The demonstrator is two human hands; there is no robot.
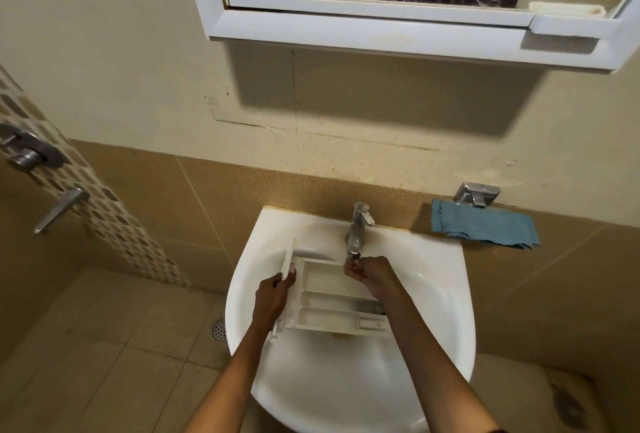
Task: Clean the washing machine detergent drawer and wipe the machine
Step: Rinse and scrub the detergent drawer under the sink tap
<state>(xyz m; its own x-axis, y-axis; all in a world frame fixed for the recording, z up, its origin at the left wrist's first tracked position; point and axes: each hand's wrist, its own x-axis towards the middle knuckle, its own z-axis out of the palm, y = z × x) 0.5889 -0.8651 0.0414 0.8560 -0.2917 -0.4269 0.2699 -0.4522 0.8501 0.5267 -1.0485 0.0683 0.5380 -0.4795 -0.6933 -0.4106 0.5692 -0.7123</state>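
Observation:
A white detergent drawer with several compartments lies across the bowl of the white sink. My left hand grips the drawer's front panel at its left end. My right hand is cupped just under the spout of the chrome tap, fingers apart, at the drawer's far right corner. I cannot tell whether water is running.
A blue cloth hangs from a chrome holder on the tiled ledge right of the sink. A white mirror cabinet juts out above. Shower fittings are on the left wall, a floor drain below.

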